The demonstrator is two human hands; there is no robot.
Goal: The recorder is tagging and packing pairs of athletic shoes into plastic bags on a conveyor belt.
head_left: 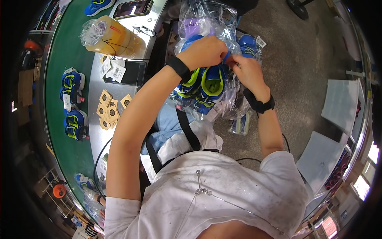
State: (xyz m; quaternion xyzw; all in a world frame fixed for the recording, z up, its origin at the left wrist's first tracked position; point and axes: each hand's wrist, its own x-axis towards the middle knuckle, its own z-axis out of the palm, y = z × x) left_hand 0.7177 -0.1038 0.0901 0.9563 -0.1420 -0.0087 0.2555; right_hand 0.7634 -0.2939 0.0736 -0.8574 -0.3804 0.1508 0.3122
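My left hand (pixel 209 51) is closed, its fingers curled over the blue shoes. My right hand (pixel 248 73) meets it from the right with thumb and fingers pinched together. A sliver of blue shows between the two hands, but what the fingertips grip is hidden. Just below them are blue children's shoes with lime-yellow lining (pixel 213 83), in and around clear plastic bags (pixel 227 107). Another blue shoe (pixel 247 44) with a white tag lies beyond my right hand. A purple piece (pixel 199 27) shows through the plastic farther off.
At left, a green conveyor belt (pixel 59 145) carries pairs of blue shoes (pixel 74 124). The metal ledge (pixel 95 89) beside it holds square cardboard tags (pixel 109 109), white labels (pixel 118 71), a roll wrapped in plastic (pixel 115 38) and a phone (pixel 133 8). White boxes (pixel 322 159) stand at right.
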